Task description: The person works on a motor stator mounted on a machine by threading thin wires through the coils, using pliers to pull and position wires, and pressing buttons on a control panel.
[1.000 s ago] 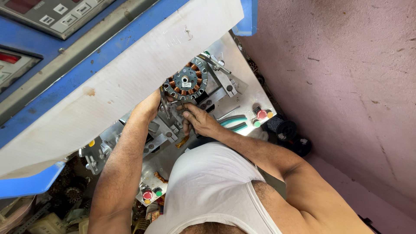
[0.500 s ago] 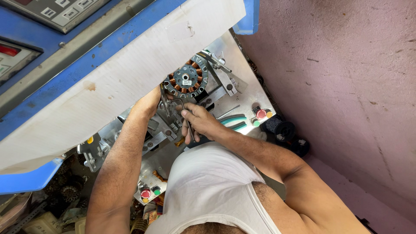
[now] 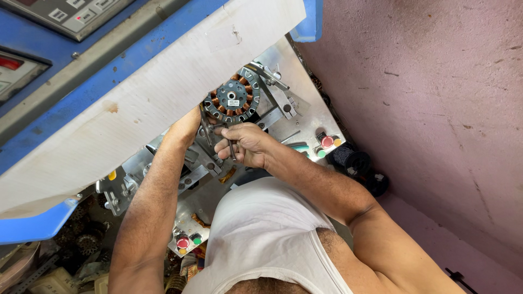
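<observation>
A round stator with copper windings sits mounted on a grey metal winding machine. My left hand reaches up under the white cover panel, right beside the stator's left edge; its fingers are hidden, so I cannot tell what they hold. My right hand is just below the stator, fingers closed around a thin metal tool that points down from the fist. Metal arms and clamps surround the stator.
Red and green push buttons sit on the machine's right side, another pair lower left. A blue control box is at top left. A pink wall fills the right. Dark spools and cluttered parts lie below.
My right hand has drawn slightly down and away from the stator, its fingers closing around the thin tool. My left hand stays under the panel edge.
</observation>
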